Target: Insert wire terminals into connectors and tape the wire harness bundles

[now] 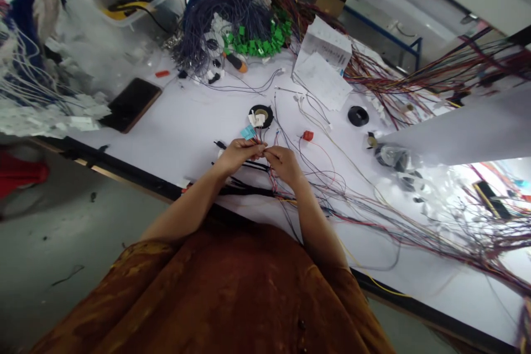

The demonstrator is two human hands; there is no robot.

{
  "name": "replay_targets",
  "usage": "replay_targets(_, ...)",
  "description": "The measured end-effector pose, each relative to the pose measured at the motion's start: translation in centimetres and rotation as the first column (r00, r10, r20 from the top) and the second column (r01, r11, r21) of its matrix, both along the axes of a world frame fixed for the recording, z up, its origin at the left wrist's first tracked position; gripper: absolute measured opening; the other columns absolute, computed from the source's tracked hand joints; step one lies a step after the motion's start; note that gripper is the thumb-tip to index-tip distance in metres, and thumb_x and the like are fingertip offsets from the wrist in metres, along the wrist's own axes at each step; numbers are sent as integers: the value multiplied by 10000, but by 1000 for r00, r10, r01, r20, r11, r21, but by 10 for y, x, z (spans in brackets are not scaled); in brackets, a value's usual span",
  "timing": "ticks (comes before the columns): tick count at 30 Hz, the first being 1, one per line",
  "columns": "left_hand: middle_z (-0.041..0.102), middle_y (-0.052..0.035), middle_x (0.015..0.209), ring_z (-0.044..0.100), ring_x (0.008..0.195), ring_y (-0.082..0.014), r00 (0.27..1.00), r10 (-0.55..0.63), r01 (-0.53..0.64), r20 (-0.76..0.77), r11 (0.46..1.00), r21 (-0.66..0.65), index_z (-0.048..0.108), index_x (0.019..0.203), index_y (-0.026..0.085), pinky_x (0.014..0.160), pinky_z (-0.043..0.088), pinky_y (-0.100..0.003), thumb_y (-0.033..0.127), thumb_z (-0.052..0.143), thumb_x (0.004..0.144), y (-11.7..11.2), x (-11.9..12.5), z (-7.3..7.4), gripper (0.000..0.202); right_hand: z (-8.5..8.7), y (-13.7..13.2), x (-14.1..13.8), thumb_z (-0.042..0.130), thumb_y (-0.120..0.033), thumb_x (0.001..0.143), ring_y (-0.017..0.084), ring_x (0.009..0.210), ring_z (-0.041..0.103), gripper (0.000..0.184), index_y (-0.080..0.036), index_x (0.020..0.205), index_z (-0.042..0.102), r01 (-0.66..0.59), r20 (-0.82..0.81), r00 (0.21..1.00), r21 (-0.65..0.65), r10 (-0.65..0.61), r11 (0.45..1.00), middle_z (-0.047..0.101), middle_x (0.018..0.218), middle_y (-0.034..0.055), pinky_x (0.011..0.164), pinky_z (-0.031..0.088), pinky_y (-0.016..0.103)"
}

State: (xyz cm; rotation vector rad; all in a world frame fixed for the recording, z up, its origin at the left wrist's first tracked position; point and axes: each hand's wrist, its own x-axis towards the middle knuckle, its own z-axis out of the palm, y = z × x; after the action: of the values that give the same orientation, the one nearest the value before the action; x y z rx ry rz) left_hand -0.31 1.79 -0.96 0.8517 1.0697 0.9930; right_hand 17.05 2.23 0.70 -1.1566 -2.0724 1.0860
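My left hand [244,154] and my right hand [282,162] meet fingertip to fingertip over the white table. Both are closed in a pinch on thin wires that fan out between them; exactly which strands each grips is too small to tell. A light-blue connector [248,132] with wires in it sits just above my left fingers. Right behind the hands lies a black tape roll [266,114] with white connectors on it. Under my wrists runs a black-sleeved wire bundle [253,189]. To the right of my right hand is a red connector [307,135] on a thin wire.
A phone [133,104] lies at the left beside white connectors. Farther back are green connectors [259,44] on dark wires, an orange-handled screwdriver [236,62] and papers [323,80]. Another black tape roll [358,115] lies right. Long wires [398,218] trail across the table to the right.
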Motion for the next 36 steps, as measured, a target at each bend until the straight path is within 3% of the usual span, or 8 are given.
replay_targets(5, 673, -29, 645, 550, 582, -103, 998, -39, 39, -47, 999, 7, 729, 644, 154, 562, 434, -236, 481, 848, 580, -4, -4, -2, 354, 1, -5, 2, 465, -334, 920, 142, 644, 450, 305, -196, 668, 567, -35, 7, 999, -31, 35, 999, 473, 619, -15, 656, 353, 262)
replay_targets(12, 630, -11, 601, 560, 579, -110, 998, 21, -18, -56, 998, 64, 694, 625, 145, 575, 440, -251, 454, 804, 648, -19, -5, 6, 330, 12, -22, -3, 473, -261, 922, 156, 722, 495, 252, -187, 705, 577, 11, 153, 988, 63, -20, 998, 573, 727, 27, 710, 342, 282)
replay_targets(15, 637, -8, 615, 577, 583, -114, 999, -38, 38, 7, 999, 23, 701, 692, 139, 569, 446, -248, 423, 812, 630, -22, -7, 10, 311, 15, -19, 0, 482, -275, 906, 136, 655, 450, 282, -189, 640, 526, -70, 91, 993, -20, 72, 997, 491, 638, -11, 665, 326, 271)
replay_targets(19, 646, -5, 618, 592, 579, -118, 994, -103, 104, -24, 992, 76, 694, 723, 143, 566, 462, -248, 388, 806, 640, -19, -14, 12, 282, 16, -10, 3, 490, -307, 909, 124, 646, 454, 262, -178, 715, 609, -166, -2, 986, -142, 167, 976, 495, 635, -29, 641, 329, 250)
replay_targets(26, 646, -17, 608, 603, 576, -140, 970, 68, -36, -232, 990, 136, 689, 718, 131, 597, 518, -288, 440, 793, 653, -25, -18, 15, 332, 4, -31, 7, 543, -222, 934, 163, 776, 549, 189, -183, 844, 704, -12, 315, 949, -28, 20, 1000, 663, 828, 52, 693, 333, 274)
replay_targets(29, 666, -25, 624, 622, 601, -151, 956, 92, -57, -280, 990, 132, 702, 730, 129, 634, 547, -301, 445, 789, 663, -28, -20, 13, 334, 3, -36, 14, 569, -185, 914, 165, 798, 576, 155, -191, 920, 724, -2, 307, 951, -71, 24, 997, 692, 882, 61, 701, 354, 272)
replay_targets(32, 687, -30, 646, 640, 621, -156, 947, 102, -62, -304, 988, 139, 716, 744, 131, 650, 562, -299, 453, 781, 677, -27, -24, 11, 335, 11, -10, 17, 621, -255, 890, 135, 641, 546, 157, -193, 1000, 714, 26, 111, 994, -141, -11, 990, 656, 730, 9, 646, 377, 260)
replay_targets(36, 704, -36, 666, 648, 623, -153, 955, 76, -35, -287, 989, 142, 727, 748, 136, 648, 562, -288, 443, 769, 711, -27, -25, 9, 312, 11, 67, -4, 586, -431, 920, 156, 639, 561, 306, -158, 812, 671, 326, 92, 943, -63, -320, 943, 631, 678, 50, 663, 428, 293)
